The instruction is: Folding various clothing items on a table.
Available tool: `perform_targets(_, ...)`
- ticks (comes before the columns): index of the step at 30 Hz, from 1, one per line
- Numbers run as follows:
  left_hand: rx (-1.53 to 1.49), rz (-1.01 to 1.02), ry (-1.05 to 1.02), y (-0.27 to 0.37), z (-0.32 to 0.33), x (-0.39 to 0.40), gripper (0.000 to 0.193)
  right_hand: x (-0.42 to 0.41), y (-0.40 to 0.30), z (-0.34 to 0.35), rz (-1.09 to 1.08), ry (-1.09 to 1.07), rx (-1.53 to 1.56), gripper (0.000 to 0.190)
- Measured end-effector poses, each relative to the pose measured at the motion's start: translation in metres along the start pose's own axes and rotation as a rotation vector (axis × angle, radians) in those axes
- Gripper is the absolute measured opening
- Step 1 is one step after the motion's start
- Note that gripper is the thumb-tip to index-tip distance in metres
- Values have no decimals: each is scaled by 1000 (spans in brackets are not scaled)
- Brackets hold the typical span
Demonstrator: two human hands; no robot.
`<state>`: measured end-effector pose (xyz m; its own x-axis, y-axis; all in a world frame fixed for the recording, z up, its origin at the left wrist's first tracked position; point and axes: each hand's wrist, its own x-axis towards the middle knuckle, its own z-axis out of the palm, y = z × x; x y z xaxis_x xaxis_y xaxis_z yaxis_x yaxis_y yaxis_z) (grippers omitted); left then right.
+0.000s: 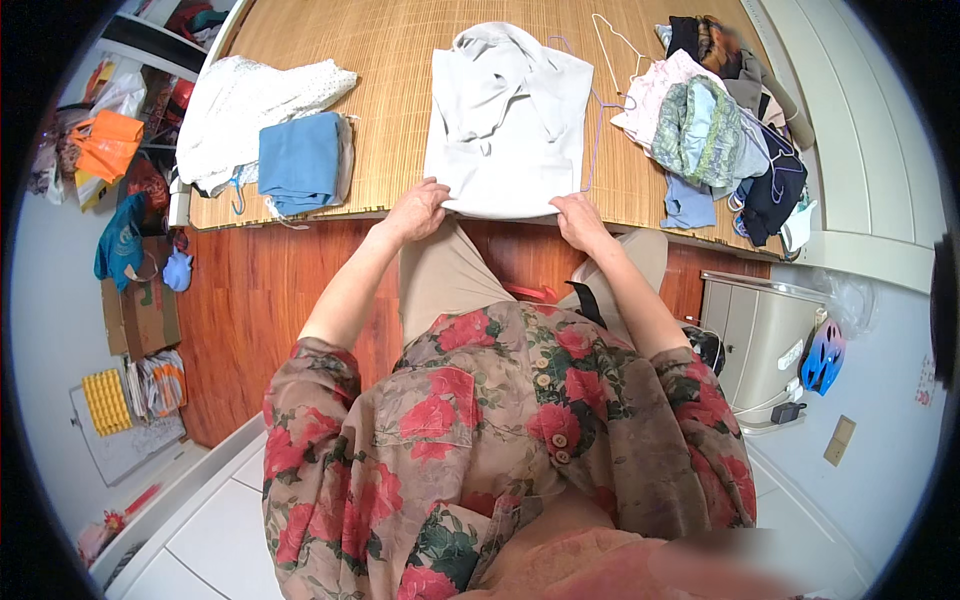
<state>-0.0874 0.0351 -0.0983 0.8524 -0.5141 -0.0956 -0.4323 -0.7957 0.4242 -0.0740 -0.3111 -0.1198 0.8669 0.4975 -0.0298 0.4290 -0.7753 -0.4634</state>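
Note:
A pale grey-white hooded garment (517,161) lies before me on a bamboo mat (397,97), its hood at the far end and its sides folded inward. At its near left corner my left hand (420,210) pinches the hem. The near right corner is gripped by my right hand (579,222). Between both hands the hem runs along the front edge of the mat. Part of a purple wire hanger (598,142) shows along the garment's right side; the rest of it is covered.
Left on the mat are a folded blue cloth (298,161) and a white dotted garment (247,105) with a blue hanger hook (238,191). To the right, several crumpled clothes (697,127) lie in a pile beside a white hanger (616,52). A beige cabinet (757,330) stands at lower right.

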Motion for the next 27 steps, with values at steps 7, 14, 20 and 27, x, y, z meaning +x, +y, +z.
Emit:
perform_targets(7, -623, -231, -41, 33, -28, -29, 30, -34, -15, -42, 74, -73, 283, 24)
perform_targets(14, -780, -261, 79, 37, -43, -9, 34, -14, -8, -72, 159, -77, 495, 23)
perform_targets(20, -949, -356, 209, -3, -48, 56, 39, 67, 29, -86, 167, 96, 476, 30)
perform_targets(27, -277, -565, 464, -36, -20, 81, 39, 77, 47, -57, 279, 462, 217, 32)
